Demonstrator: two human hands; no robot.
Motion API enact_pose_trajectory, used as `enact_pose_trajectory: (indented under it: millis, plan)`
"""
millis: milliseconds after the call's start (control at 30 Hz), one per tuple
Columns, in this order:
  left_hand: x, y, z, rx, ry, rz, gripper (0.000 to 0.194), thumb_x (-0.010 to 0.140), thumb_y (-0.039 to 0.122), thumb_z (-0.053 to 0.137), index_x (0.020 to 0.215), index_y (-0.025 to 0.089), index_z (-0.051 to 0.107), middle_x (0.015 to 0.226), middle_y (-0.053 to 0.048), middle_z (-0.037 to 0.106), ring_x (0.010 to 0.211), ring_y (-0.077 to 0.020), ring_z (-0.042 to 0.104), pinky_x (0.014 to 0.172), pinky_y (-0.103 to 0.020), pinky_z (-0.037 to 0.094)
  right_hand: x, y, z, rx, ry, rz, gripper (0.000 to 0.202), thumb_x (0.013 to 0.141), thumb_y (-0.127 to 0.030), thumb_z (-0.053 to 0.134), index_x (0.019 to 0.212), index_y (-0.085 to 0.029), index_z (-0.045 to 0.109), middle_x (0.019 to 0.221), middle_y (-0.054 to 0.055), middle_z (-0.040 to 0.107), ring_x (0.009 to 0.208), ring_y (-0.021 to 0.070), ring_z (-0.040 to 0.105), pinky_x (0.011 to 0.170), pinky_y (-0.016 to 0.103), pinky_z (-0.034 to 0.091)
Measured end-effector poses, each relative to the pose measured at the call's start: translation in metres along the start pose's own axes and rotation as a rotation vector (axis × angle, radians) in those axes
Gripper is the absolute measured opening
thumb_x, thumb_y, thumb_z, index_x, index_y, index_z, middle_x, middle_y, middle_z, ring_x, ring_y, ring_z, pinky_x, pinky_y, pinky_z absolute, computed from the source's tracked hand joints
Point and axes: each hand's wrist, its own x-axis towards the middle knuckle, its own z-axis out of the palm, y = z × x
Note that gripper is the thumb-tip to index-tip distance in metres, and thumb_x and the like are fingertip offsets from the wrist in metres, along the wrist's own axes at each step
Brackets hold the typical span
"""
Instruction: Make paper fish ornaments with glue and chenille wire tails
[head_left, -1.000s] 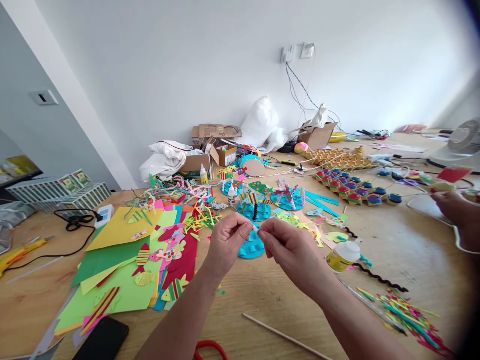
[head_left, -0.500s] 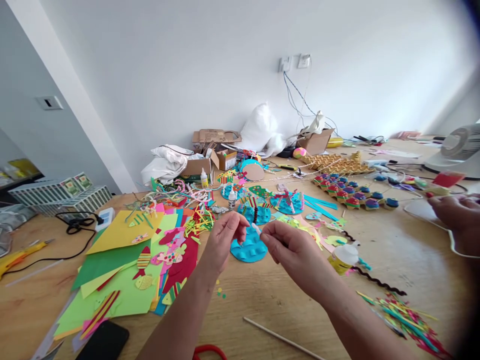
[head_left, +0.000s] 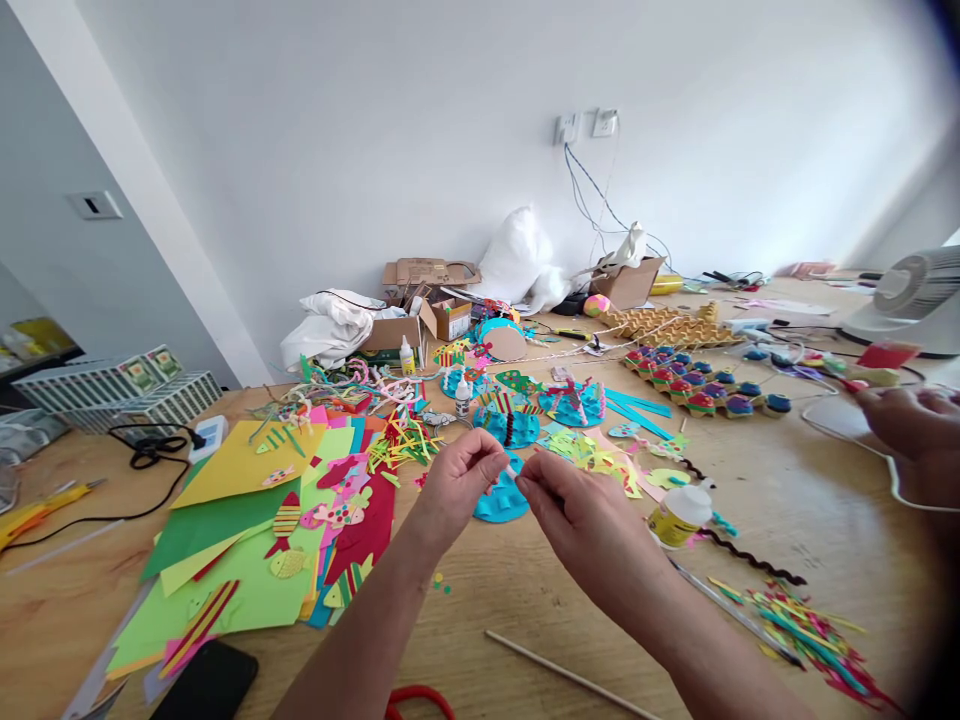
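Just above a blue paper disc (head_left: 499,500) with raised curls, my left hand (head_left: 459,492) and my right hand (head_left: 574,505) meet fingertip to fingertip. Both are closed in a pinch on a small white piece (head_left: 511,472), mostly covered by the fingers, so its kind is not clear. Behind them stand more blue paper discs with paper fish and pipe cleaners, one striped fish piece (head_left: 508,405) among them. A small glue bottle (head_left: 462,398) is just beyond my left hand. To the right of my right hand is a white-capped yellow bottle (head_left: 679,515).
Coloured paper sheets (head_left: 225,535) with cut paper fish spread at left, near a black phone (head_left: 208,682). A wooden stick (head_left: 566,672) and red scissor handles (head_left: 421,697) lie in front. Painted egg-carton cups (head_left: 705,382) and another person's hand (head_left: 911,420) are at right.
My hands have come together. The white piece, which stuck out of my right fingertips, now lies between both hands. The view has shifted slightly.
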Motion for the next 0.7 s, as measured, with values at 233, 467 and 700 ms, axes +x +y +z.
enact_pose_trajectory:
  millis: [233, 467, 700]
  plan:
    - [-0.002, -0.006, 0.011, -0.524, -0.032, -0.206, 0.028, 0.07, 0.036, 0.065, 0.062, 0.015, 0.05, 0.054, 0.003, 0.049, 0.048, -0.0062, 0.041, 0.044, -0.017, 0.03, 0.005, 0.02, 0.005, 0.437, -0.121, 0.06, 0.021, 0.082, -0.034, 0.041, 0.069, -0.02, 0.05, 0.051, -0.005, 0.041, 0.047, 0.0099, 0.037, 0.045, 0.021, 0.028]
    - [-0.001, -0.008, 0.011, -0.479, 0.009, -0.127, 0.028, 0.078, 0.042, 0.056, 0.08, 0.014, 0.061, 0.066, -0.002, 0.057, 0.057, -0.0093, 0.052, 0.051, -0.02, 0.038, 0.006, 0.026, 0.0, 0.678, -0.189, 0.15, 0.028, 0.081, -0.042, 0.046, 0.068, -0.018, 0.049, 0.048, -0.007, 0.038, 0.045, 0.0071, 0.031, 0.042, 0.021, 0.023]
    - [-0.001, -0.009, 0.016, -0.445, 0.023, -0.073, 0.015, 0.071, 0.028, 0.067, 0.069, 0.015, 0.061, 0.06, 0.001, 0.056, 0.054, -0.0073, 0.048, 0.052, -0.018, 0.036, 0.01, 0.023, -0.002, 0.921, -0.294, 0.189, 0.033, 0.076, -0.049, 0.054, 0.067, -0.017, 0.048, 0.045, -0.009, 0.032, 0.041, 0.0045, 0.022, 0.038, 0.02, 0.013]
